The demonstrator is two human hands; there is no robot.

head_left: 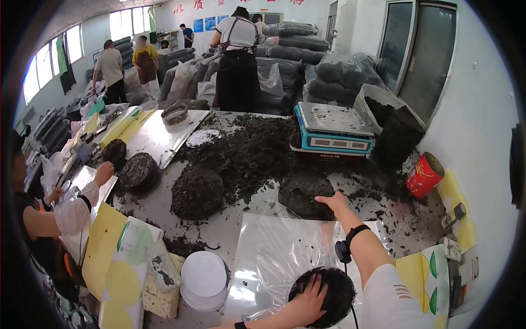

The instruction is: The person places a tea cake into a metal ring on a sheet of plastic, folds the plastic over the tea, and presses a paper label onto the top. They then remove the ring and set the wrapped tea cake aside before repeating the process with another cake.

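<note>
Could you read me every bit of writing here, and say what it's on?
"以质量": red characters on the back wall; the later ones are cut off.
"DENLEX", as best I can read: the dark red base under the scale.
Too small or blurred: blue posters, scale display, red tin.

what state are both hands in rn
Left hand: open, fingers spread on the nearest dark disc.
Right hand: at the edge of another dark clump, grip can't be told.
</note>
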